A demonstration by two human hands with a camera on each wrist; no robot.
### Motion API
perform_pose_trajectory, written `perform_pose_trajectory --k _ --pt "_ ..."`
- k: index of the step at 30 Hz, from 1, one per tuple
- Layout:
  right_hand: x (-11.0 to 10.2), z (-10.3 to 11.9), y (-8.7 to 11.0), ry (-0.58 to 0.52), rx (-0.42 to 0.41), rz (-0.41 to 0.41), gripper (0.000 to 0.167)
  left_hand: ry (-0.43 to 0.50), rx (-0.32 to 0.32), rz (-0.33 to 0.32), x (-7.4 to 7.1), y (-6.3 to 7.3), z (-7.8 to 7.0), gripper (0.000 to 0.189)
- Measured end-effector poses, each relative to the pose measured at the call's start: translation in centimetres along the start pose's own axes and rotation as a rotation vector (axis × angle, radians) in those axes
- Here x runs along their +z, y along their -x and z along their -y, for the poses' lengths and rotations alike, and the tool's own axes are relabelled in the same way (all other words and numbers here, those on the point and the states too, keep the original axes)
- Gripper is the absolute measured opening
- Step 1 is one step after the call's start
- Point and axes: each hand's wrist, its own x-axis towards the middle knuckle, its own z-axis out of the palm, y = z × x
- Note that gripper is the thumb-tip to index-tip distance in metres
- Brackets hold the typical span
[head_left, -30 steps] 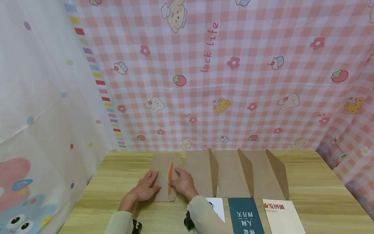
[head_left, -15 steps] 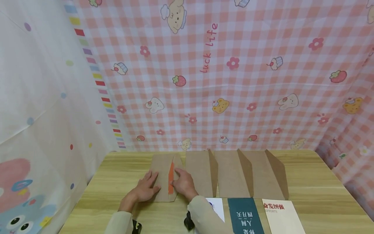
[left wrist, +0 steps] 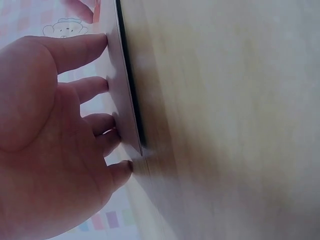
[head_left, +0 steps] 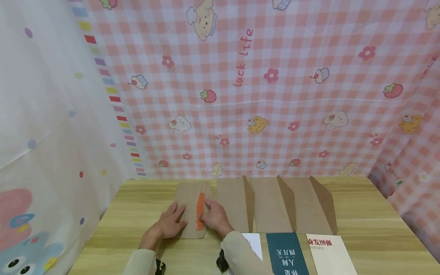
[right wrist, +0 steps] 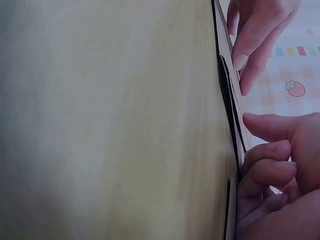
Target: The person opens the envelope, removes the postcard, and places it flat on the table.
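A kraft-paper envelope (head_left: 190,221) lies flat at the left of the row. An orange card (head_left: 199,225) with pale marks shows as a strip between the envelope's body and its right-hand flap (head_left: 207,188); the rest of it is hidden inside. My left hand (head_left: 170,222) presses the body with spread fingers, and the left wrist view shows its fingertips on the envelope (left wrist: 127,107). My right hand (head_left: 217,217) is at the orange strip and flap, its thumb (right wrist: 267,127) extended and other fingers curled. I cannot tell whether it pinches the card.
Three more kraft envelopes stand to the right, including a near one (head_left: 229,206), a middle one (head_left: 271,206) and a far one (head_left: 304,206), flaps raised. Below lie a white booklet (head_left: 253,244), a teal booklet (head_left: 287,250) and a cream booklet (head_left: 330,254) on the wooden table (head_left: 371,236).
The orange strip has grown wider toward the right beside my right thumb. My right hand has shifted only slightly, my left hand stays in place, and the head view has turned a little.
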Motion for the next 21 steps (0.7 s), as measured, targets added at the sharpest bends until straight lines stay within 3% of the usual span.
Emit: perform_pose_trajectory --k 8,21 --pt "-0.21 -0.03 0.17 0.045 -0.028 0.039 0.066 -0.029 -0.017 0.015 -0.03 0.00 -0.23 0.059" --pt "-0.30 0.24 0.46 -0.037 0.003 0.025 0.070 -0.046 -0.013 0.015 0.07 -0.05 -0.23 0.059"
